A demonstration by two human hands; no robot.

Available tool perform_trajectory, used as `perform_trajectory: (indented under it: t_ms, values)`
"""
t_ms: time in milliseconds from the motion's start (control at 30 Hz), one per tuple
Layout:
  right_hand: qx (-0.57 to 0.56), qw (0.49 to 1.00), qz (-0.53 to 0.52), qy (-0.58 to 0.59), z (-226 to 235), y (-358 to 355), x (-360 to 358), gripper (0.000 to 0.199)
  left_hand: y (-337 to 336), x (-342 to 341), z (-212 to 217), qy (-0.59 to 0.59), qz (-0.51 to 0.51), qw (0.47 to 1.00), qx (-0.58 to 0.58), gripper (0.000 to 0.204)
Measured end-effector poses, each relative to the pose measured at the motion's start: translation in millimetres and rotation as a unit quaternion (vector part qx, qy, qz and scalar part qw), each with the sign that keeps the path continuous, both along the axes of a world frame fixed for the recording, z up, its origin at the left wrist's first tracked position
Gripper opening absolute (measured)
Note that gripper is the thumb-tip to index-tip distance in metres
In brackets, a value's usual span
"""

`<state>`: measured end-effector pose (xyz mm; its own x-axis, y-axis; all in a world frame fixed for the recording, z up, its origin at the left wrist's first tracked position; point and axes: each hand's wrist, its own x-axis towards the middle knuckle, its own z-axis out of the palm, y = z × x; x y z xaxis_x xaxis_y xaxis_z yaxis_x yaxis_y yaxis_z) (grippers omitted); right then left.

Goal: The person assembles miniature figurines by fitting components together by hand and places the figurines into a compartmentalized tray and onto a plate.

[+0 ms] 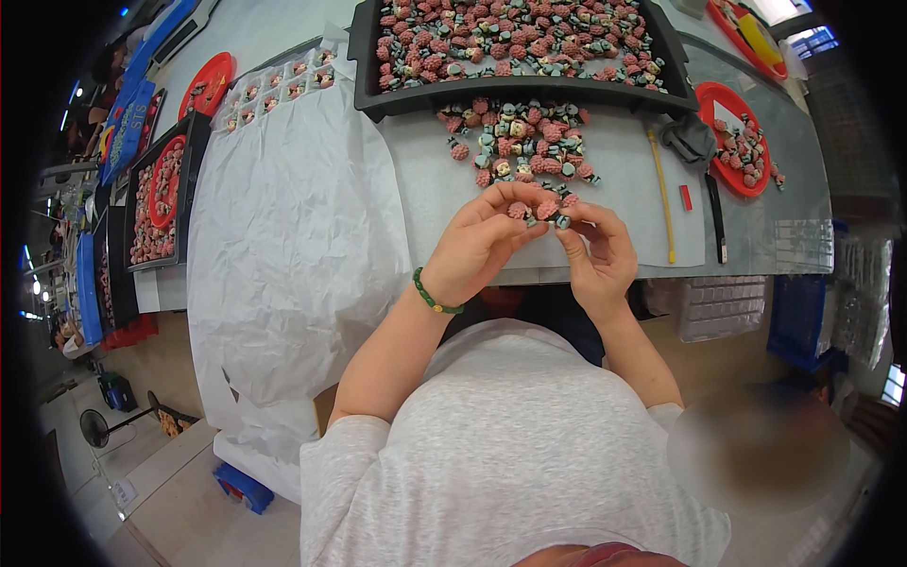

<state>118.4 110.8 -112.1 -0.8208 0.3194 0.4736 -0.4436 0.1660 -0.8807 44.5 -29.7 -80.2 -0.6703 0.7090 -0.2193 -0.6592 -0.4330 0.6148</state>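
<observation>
While a crumpled white paper sheet (293, 236) hangs over the bench edge at the far left, beside a black tray (156, 203) holding a red plate (168, 180) of small figures, the person works at the middle of the table (624, 170). The left hand (477, 241), a green bead bracelet (435, 300) on its wrist, is curled nearly closed, thumb and fingertips pinching a small pink figure (546, 210) just above the table's near edge. The right hand (595, 250) meets it there, its fingers bent in and touching the same piece, so both hands seem to share one hold; how tight the pinch is cannot be told. The step looks like fitting or checking a single figure, and the move to follow likely calls for a fine fingertip turn without dropping it. Just beyond the hands lies a loose heap of pink and teal figures (520, 142), and behind it a large black tray (520, 47) filled with more. To the right lie a yellow stick (661, 194), a small red piece (685, 197), a black pen-like tool (716, 217) and another red plate (737, 142) with figures. The heap sits close enough that a careless reach could scatter it.
</observation>
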Motion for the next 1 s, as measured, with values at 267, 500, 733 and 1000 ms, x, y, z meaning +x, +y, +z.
perform_trajectory:
  t_ms: [267, 500, 733, 1000]
  values:
    - [-0.107, 0.980, 0.089, -0.142, 27, 6, -8, 0.017, -4, -2, -8, 0.151, 0.066, 0.978, -0.129, 0.029]
    - [-0.078, 0.986, 0.049, -0.141, 17, -3, -10, 0.017, -1, 11, 2, 0.215, 0.082, 0.966, -0.119, 0.045]
    - [-0.038, 0.985, 0.053, -0.159, 31, -13, -8, 0.022, -70, -51, 54, 0.418, 0.152, 0.846, -0.295, 0.039]
    - [0.094, 0.982, -0.050, -0.153, -4, 22, 9, 0.015, -271, -226, 16, 0.420, 0.255, 0.375, -0.786, 0.023]
